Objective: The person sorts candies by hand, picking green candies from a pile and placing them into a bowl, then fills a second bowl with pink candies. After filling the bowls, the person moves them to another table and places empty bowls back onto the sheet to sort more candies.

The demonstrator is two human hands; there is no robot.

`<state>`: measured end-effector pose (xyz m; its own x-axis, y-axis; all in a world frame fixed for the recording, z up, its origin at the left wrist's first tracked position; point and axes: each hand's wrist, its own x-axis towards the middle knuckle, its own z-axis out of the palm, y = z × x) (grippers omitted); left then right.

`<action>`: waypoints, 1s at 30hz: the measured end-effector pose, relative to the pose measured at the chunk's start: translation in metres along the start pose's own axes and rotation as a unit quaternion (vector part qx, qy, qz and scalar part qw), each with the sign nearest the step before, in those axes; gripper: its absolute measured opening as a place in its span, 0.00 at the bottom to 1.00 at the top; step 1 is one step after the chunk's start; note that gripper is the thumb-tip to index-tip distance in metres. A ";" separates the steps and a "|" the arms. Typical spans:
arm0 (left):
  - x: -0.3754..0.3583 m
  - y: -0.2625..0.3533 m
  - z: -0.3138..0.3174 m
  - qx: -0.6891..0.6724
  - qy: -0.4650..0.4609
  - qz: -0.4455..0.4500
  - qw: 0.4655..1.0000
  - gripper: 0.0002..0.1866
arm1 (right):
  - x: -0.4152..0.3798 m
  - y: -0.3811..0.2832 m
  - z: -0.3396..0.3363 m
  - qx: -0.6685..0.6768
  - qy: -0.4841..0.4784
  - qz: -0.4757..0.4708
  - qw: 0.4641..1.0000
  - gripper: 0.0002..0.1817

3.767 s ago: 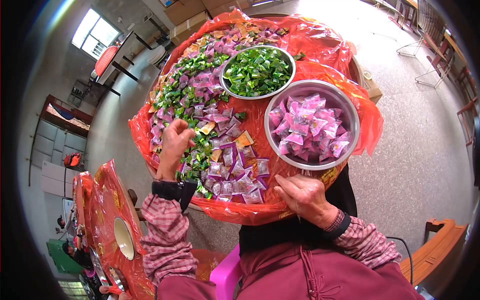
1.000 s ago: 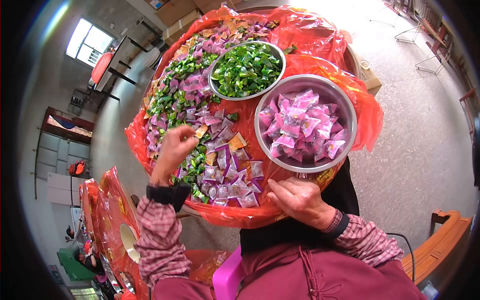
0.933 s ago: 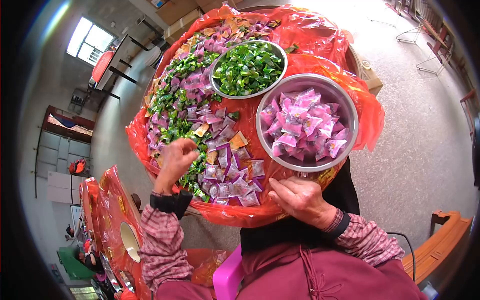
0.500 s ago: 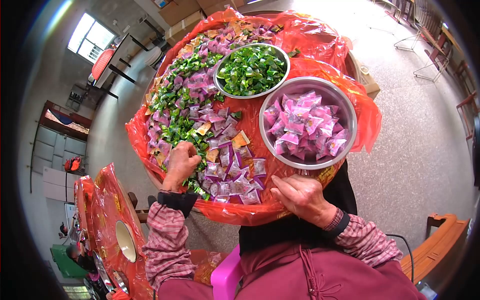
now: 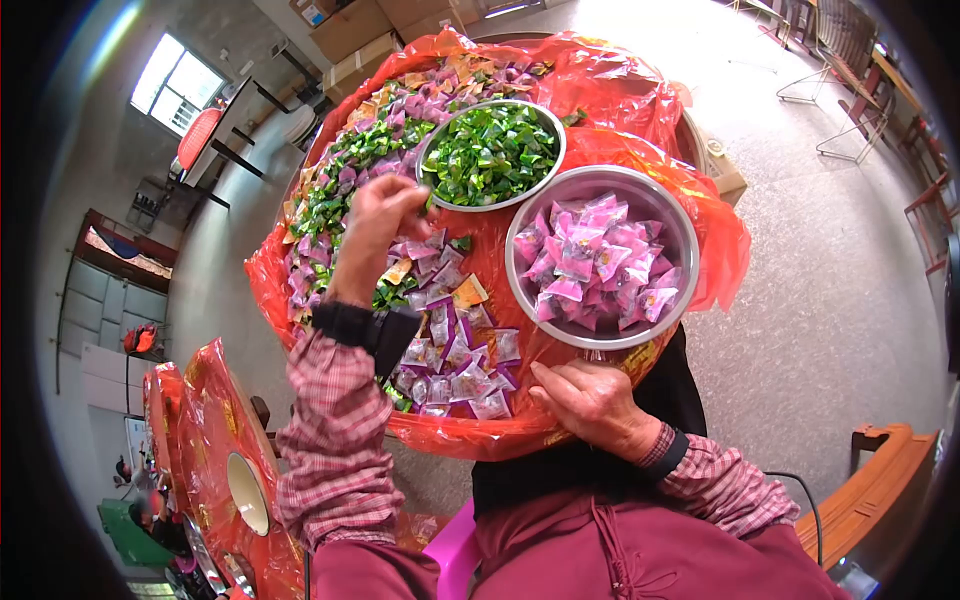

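My left hand [image 5: 388,222] is above the table beside the bowl of green packets [image 5: 494,156], its fingers pinched on a small green packet [image 5: 427,207]. Near the front edge, my right hand [image 5: 590,400] rests with fingers together below the bowl of pink packets [image 5: 600,262]; whether it holds anything is hidden. Loose green, pink and orange packets [image 5: 366,150] cover the left part of the red plastic sheet [image 5: 625,90]. Clear-and-purple packets [image 5: 470,375] lie between my two hands, with an orange packet [image 5: 469,291] just above them.
Another red-covered table [image 5: 205,430] with a pale bowl [image 5: 248,492] stands at lower left, a person [image 5: 160,520] beyond it. Cardboard boxes [image 5: 365,30] are behind the table. A wooden bench [image 5: 880,490] is at lower right, and chairs [image 5: 850,60] stand at upper right.
My left hand has moved up from the loose packets on the left to beside the bowl of green packets. My right hand has stayed near the front edge. The view has shifted slightly.
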<state>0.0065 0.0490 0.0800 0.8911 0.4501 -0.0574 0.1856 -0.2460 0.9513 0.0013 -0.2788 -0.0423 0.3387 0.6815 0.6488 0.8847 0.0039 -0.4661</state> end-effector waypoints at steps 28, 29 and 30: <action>-0.170 -0.091 -0.060 0.356 0.096 -0.011 0.929 0.14 | 0.006 -0.003 -0.007 0.028 -0.018 0.007 0.999 0.17; -0.171 -0.093 -0.058 0.355 0.097 -0.013 0.930 0.14 | 0.005 -0.003 -0.006 0.027 -0.021 0.011 0.999 0.17; -0.169 -0.093 -0.054 0.391 0.090 0.009 0.916 0.16 | 0.005 -0.003 -0.006 0.025 -0.024 0.015 0.999 0.17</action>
<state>-0.1837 0.0423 0.0177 0.8270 0.5574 0.0736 0.4745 -0.7622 0.4404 0.0022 -0.2802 -0.0340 0.3486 0.7165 0.6042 0.8565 0.0183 -0.5159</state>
